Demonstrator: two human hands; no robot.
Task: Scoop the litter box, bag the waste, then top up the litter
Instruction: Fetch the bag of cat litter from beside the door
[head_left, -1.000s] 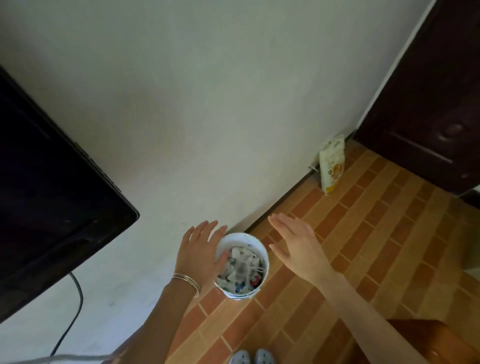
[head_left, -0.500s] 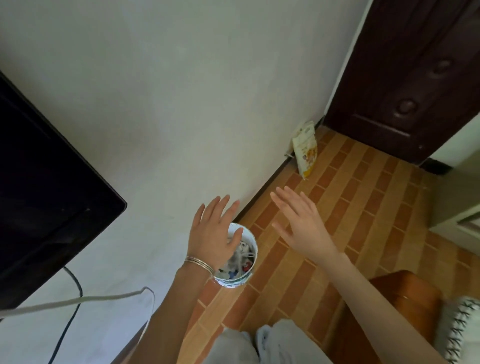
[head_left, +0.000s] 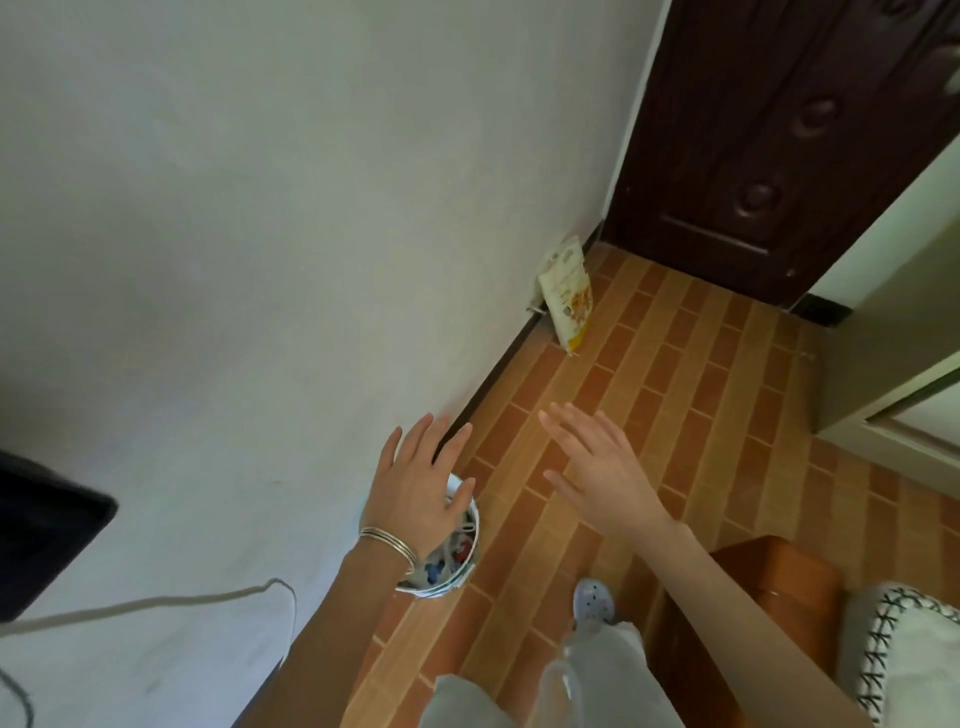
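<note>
Well, both your hands are held out in front of you, apart from each other, with straight, spread fingers and nothing in them. Your left hand (head_left: 418, 486) hangs over a small white bin (head_left: 470, 558) that stands on the tiled floor (head_left: 675, 415) just beside the wall (head_left: 260, 260); I cannot tell if the thumb touches its rim. Your right hand (head_left: 605, 470) is over bare tiles, near the bin but apart from it. The litter box is not in view. The bin holds mixed rubbish, so I judge it is kept here to receive the bagged waste. Farther along the wall, a yellow bag (head_left: 567, 291) leans upright near the dark door (head_left: 779, 130). It may be the fresh litter, but its print is too small to read. From this, I think the scooping is not yet begun.
</note>
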